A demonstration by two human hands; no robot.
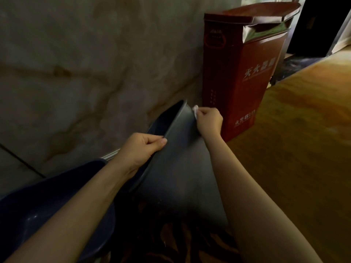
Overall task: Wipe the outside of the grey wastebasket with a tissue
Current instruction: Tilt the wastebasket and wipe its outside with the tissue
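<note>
wastebasket: the grey plastic wastebasket (180, 158) is tipped toward the marble wall (76, 63), just beside a red metal fire-extinguisher box (237, 73)
left hand: left hand (140, 149) has its grip pinched on the basket's rim, thumb on the outside
right hand: right hand (209, 120) grip is pressed together around a small white tissue (195, 109), held against the outer wall near the rim
floor: brownish tiled floor (294, 149) off to the right

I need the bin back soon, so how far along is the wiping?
Under way, with no clear sign of how much is finished. The left hand grips the rim of the grey wastebasket, tilting it toward the wall. The right hand presses a white tissue on the outside near the rim. The lower side shows no visible change, so it probably remains.
</note>
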